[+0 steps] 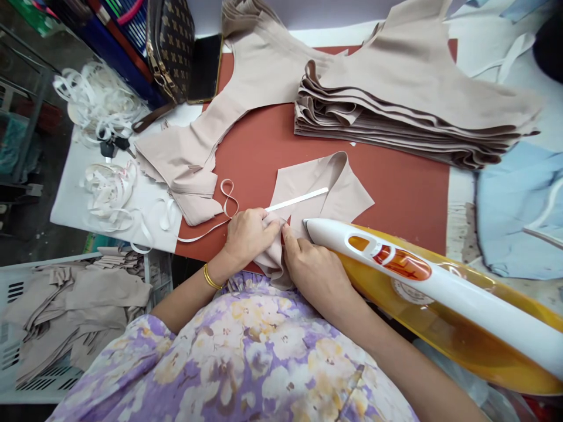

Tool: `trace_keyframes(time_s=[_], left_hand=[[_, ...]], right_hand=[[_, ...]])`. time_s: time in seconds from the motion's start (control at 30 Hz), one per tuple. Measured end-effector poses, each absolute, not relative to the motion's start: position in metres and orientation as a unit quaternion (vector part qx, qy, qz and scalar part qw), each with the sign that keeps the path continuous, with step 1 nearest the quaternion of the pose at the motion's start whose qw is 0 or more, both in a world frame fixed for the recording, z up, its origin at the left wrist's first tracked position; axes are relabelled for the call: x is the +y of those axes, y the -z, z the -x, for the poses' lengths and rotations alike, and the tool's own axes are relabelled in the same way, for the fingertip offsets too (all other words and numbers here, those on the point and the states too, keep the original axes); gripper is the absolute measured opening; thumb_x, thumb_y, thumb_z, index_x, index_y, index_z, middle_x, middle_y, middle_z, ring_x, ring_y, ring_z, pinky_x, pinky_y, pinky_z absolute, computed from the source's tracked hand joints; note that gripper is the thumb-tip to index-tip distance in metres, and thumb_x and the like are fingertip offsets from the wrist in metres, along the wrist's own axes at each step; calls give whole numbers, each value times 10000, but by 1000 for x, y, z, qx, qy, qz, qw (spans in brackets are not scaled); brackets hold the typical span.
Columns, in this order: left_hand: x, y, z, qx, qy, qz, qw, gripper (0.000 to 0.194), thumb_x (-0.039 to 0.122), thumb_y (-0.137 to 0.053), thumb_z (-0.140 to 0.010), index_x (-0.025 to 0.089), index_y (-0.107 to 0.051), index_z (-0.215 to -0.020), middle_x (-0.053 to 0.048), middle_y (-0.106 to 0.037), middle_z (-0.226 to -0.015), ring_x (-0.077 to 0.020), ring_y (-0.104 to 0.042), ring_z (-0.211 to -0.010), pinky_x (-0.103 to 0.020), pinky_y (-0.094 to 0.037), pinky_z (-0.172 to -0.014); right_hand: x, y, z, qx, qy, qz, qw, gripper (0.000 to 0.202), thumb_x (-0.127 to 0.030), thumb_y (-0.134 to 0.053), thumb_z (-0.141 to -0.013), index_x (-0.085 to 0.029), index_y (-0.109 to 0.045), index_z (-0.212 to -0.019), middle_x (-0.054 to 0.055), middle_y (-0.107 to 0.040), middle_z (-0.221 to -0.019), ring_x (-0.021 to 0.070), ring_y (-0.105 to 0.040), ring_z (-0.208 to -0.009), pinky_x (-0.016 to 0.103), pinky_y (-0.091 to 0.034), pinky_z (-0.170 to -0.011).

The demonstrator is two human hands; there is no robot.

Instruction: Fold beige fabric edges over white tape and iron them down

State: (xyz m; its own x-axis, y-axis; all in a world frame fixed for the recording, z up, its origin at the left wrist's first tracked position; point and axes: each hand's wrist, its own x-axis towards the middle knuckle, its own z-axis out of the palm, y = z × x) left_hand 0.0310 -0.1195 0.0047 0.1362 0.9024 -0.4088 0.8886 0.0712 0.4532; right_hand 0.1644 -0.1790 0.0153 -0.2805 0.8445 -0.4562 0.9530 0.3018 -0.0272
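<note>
A beige fabric piece (316,176) lies partly folded over at the front of the red-brown board. A narrow white tape (299,199) runs straight across it and passes under my left hand (248,234), its looped tail trailing left. My left hand is closed, thumb and fingers pinching the near part of the cloth with the tape. Close beside it, my right hand (314,272) pinches the same fabric, thumb and forefinger pressed together. Bunched cloth hangs between both hands at the table edge. What lies under the fingers is hidden.
A white-and-amber device (382,252) with a pointed tip extends just right of my right hand. Beige fabric stacks (396,111) lie behind, and more pieces (189,158) at left. White tape bundles (105,99), a brown pouch (171,47) and a crate (13,328) stand left.
</note>
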Motion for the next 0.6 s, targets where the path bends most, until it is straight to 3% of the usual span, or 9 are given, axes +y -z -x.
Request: trace_keyframes(time_s=[0.6], left_hand=[[-119,-3,-29,652,-22,-681,333,297,421,-583,-830,169,-638,-684,-11,-572,-598,-142,-472,-579,-274,-276,-568]], right_hand=[[-179,-13,-163,790,140,-569,180,533,-122,-369,-943,-60,-428,-1469,122,-707,-846,188,-689,-635,247,-459,-489]])
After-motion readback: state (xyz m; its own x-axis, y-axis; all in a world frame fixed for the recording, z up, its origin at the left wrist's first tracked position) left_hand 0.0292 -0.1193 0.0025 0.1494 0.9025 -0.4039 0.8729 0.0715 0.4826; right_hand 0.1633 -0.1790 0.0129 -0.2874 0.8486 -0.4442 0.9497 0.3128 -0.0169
